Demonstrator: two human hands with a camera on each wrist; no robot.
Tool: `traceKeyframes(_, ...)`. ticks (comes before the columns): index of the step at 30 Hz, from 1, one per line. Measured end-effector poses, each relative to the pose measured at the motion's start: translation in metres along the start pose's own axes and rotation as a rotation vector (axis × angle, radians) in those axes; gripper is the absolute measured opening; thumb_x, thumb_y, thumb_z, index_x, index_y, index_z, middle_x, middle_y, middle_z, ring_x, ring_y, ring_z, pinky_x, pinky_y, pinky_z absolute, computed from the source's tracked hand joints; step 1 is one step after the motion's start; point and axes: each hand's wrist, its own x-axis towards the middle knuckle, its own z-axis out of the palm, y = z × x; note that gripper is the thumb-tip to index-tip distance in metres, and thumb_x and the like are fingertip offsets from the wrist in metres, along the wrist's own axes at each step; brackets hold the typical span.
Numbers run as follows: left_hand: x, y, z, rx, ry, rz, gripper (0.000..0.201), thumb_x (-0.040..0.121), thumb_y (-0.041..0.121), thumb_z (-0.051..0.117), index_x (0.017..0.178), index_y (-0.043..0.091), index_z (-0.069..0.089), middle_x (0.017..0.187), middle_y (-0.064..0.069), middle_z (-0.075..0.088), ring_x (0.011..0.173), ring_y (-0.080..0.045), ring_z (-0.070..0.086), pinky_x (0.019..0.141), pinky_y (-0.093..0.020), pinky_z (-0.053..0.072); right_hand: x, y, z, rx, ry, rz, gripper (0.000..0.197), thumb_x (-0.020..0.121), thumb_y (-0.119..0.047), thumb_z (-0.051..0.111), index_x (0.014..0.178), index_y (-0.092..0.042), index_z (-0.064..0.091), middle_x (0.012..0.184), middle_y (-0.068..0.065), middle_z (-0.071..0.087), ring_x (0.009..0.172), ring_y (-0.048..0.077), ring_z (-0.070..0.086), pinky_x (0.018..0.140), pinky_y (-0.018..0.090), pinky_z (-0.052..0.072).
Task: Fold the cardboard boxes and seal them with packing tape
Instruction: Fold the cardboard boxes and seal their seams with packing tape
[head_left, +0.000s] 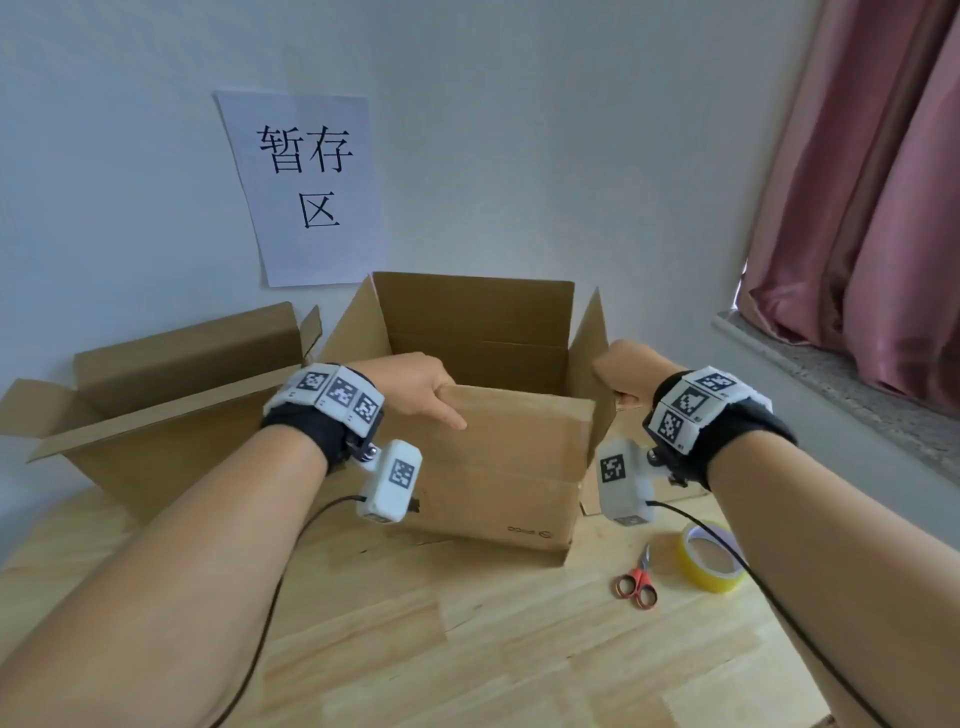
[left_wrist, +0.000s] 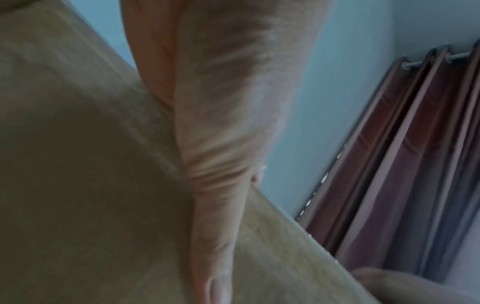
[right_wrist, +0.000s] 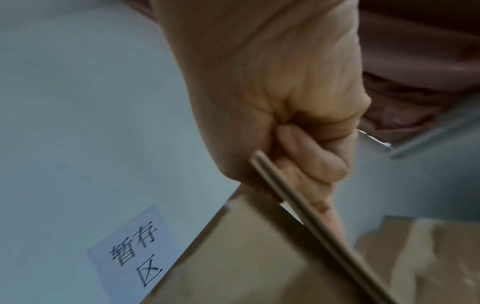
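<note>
Head looks down; blurry wrist views, perhaps upward, share the box (head_left: 498, 457).

Pale wall (head_left: 519, 130) with paper sign (head_left: 306, 182), pink curtain (head_left: 883, 208), wooden table (head_left: 467, 649).

Plain room used as a packing and holding corner: printed paper sign (head_left: 301, 187) reading "暂存区" taped to a bare pale wall (head_left: 571, 156), pink curtains (head_left: 872, 208) over a stone windowsill (head_left: 831, 384), open cardboard boxes (head_left: 498, 415) on a wooden surface (head_left: 467, 649).
</note>
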Motion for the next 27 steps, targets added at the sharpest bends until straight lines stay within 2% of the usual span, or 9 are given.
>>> traceKeyframes(3,0.01,0.01,0.008,-0.029,0.011,0.016,0.042,0.085,0.047,0.065,0.062,0.014,0.051,0.06,0.002,0.048,0.052,-0.013,0.041,0.051,-0.02,0.03,-0.001,-0.001,-0.003,-0.106,0.01,-0.051,0.031,0.095,-0.003,0.042,0.064,-0.009,0.039,0.066,0.002,0.039,0.055,0.01,0.038,0.035,0.014,0.039)
traceKeyframes(5,0.012,0.01,0.01,-0.056,0.006,0.011,0.043,0.083,0.048,0.066,0.065,0.012,0.05,0.064,-0.003,0.046,0.058,-0.018,0.039,0.053,-0.024,0.029,-0.001,-0.003,-0.005,-0.131,0.031,-0.045,0.016,0.095,-0.003,0.041,0.087,-0.003,0.054,0.066,0.002,0.038,0.055,0.01,0.037,0.044,0.019,0.037)
traceKeyframes(6,0.012,0.01,0.01,-0.064,0.006,0.007,0.043,0.083,0.049,0.066,0.067,0.012,0.051,0.065,-0.003,0.047,0.059,-0.018,0.04,0.054,-0.025,0.03,0.0,-0.002,-0.004,-0.158,0.026,-0.039,0.022,0.095,-0.003,0.04,0.107,0.003,0.058,0.066,0.002,0.037,0.055,0.01,0.037,0.045,0.019,0.036)
traceKeyframes(8,0.013,0.01,0.012,-0.075,0.012,0.005,0.039,0.083,0.048,0.066,0.071,0.012,0.056,0.067,-0.002,0.053,0.06,-0.016,0.046,0.057,-0.024,0.034,-0.002,-0.003,-0.005,-0.23,0.007,-0.025,0.032,0.095,-0.003,0.04,0.122,0.008,0.053,0.066,0.002,0.036,0.057,0.013,0.039,0.046,0.016,0.039)
traceKeyframes(13,0.01,0.011,0.013,-0.088,0.036,0.014,0.034,0.085,0.045,0.066,0.071,0.016,0.058,0.067,0.003,0.057,0.057,-0.01,0.049,0.056,-0.02,0.035,-0.009,-0.005,-0.004,-0.602,0.036,-0.129,0.025,0.096,-0.005,0.046,0.115,0.001,0.062,0.082,0.005,0.048,0.085,0.021,0.047,0.082,0.025,0.045)
traceKeyframes(17,0.01,0.01,0.016,-0.083,0.013,0.019,0.034,0.085,0.045,0.066,0.064,0.021,0.055,0.061,0.008,0.054,0.052,-0.006,0.047,0.053,-0.018,0.034,-0.015,-0.007,-0.003,-0.693,-0.023,-0.129,0.02,0.097,-0.005,0.045,0.103,-0.002,0.064,0.063,0.001,0.04,0.077,0.02,0.049,0.068,0.02,0.042)
traceKeyframes(19,0.011,0.01,0.017,-0.081,0.011,0.022,0.034,0.084,0.046,0.067,0.065,0.021,0.056,0.061,0.007,0.054,0.054,-0.008,0.047,0.054,-0.019,0.034,-0.021,-0.01,-0.004,-0.655,-0.062,-0.112,0.022,0.096,-0.004,0.044,0.107,0.001,0.063,0.063,0.001,0.04,0.069,0.019,0.049,0.053,0.016,0.042)
traceKeyframes(23,0.01,0.009,0.018,-0.083,0.007,0.019,0.033,0.083,0.047,0.067,0.065,0.022,0.056,0.06,0.008,0.054,0.053,-0.008,0.047,0.054,-0.02,0.034,-0.019,-0.005,0.0,-0.488,-0.02,-0.095,0.026,0.096,-0.004,0.044,0.111,0.005,0.064,0.061,0.0,0.041,0.054,0.011,0.042,0.051,0.016,0.039)
traceKeyframes(27,0.005,0.01,0.018,-0.082,-0.043,0.031,0.032,0.084,0.044,0.067,0.063,0.022,0.058,0.059,0.01,0.056,0.052,-0.005,0.048,0.056,-0.017,0.036,-0.014,-0.006,-0.004,-0.328,-0.038,-0.088,0.031,0.093,-0.003,0.046,0.122,0.004,0.056,0.066,0.002,0.043,0.055,0.01,0.042,0.026,0.008,0.03)
